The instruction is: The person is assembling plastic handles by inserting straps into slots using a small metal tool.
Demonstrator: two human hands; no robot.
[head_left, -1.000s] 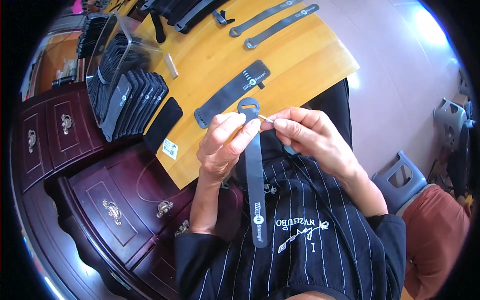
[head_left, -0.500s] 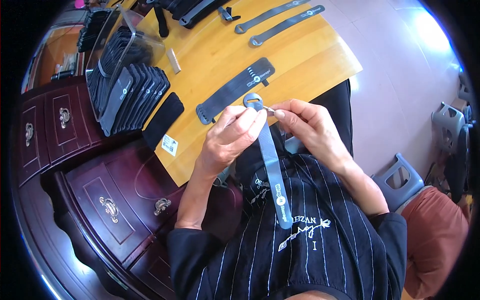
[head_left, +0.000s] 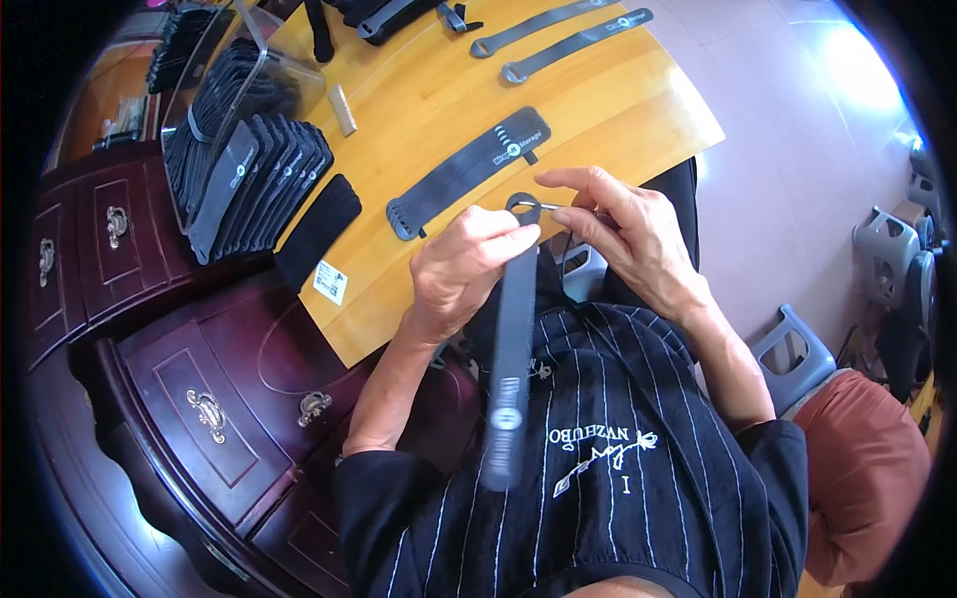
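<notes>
My left hand (head_left: 461, 264) pinches a grey strap (head_left: 512, 344) just below its ring-shaped end. The rest of the strap hangs down in front of my striped black shirt, its lower end blurred. In my right hand (head_left: 643, 234) is a thin metal tool (head_left: 543, 206), its exact kind hidden by the fingers. Its tip meets the ring end of the strap. The index finger is raised off the thumb, which stays by the tool. Beyond my hands, a neat stack of grey straps (head_left: 464, 179) lies on the wooden table (head_left: 608, 120).
A clear plastic bin (head_left: 261, 60) on the left holds bundled dark straps. Beside it stand fanned strap stacks (head_left: 269, 179) and a black piece (head_left: 319, 229) with a white label. Two loose straps (head_left: 578, 45) lie at the far edge. Grey stools (head_left: 793, 349) stand on the right.
The strap's hanging end has swung left toward my body's middle. My right index finger has lifted away from the thumb, and the tool tip has moved onto the ring end.
</notes>
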